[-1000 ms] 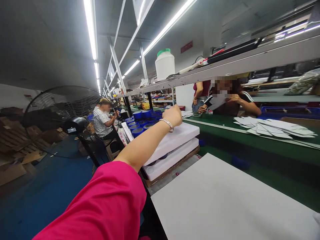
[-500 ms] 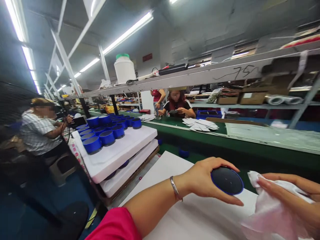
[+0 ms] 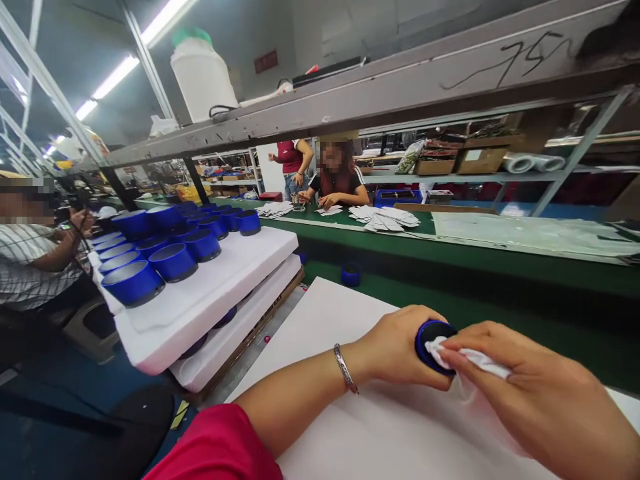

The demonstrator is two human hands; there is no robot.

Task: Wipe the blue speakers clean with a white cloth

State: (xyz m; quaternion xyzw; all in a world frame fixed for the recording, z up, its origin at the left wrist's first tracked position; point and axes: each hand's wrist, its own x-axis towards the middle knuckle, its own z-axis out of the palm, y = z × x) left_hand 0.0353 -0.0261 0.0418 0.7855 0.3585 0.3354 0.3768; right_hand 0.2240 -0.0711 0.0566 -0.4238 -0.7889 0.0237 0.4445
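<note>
My left hand (image 3: pixel 400 347) is wrapped round a short blue cylinder with a dark face (image 3: pixel 423 343), holding it above the white board (image 3: pixel 400 433). The dark face is turned toward my right side. In my right hand (image 3: pixel 530 380) a white cloth (image 3: pixel 483 363) is pinched between thumb and fingers, and its bunched tip presses against the dark face. The loose part of the cloth hangs below my right hand. My fingers and the cloth hide part of the cylinder's face.
Several blue cylinders (image 3: pixel 173 260) stand on stacked white foam trays (image 3: pixel 240 277) at left. Another blue cylinder (image 3: pixel 351 274) is on the green conveyor belt (image 3: pixel 390 287). Beyond it lie white paper pieces (image 3: pixel 384 218) near a seated person (image 3: pixel 337 177). An overhead shelf (image 3: pixel 320 100) holds a white jar (image 3: pixel 203 79).
My right hand has come left, bringing the cloth from beside the cylinder onto its dark face. The cylinder has turned in my left hand. The view has shifted.
</note>
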